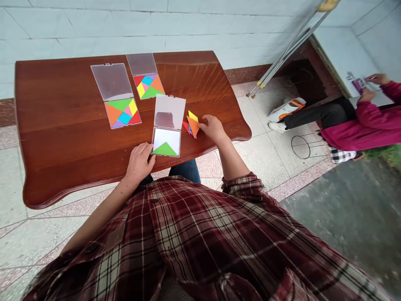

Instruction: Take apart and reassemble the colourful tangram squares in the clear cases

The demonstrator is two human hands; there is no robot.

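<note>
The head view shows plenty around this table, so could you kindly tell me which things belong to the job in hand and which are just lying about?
Part of the job:
- right hand holding loose tangram pieces
- left hand beside the open case with a green triangle
- filled case
- second filled case

Just lying about:
- floor bag
- wire stand
- metal poles

The right hand [213,128] pinches a cluster of coloured tangram pieces [191,124] over the polished wooden table [62,125]; the left hand [139,162] rests against an open clear plastic case [169,112] holding 1 green triangle [165,149]. 2 filled cases [123,113] lie farther along the table.
</note>
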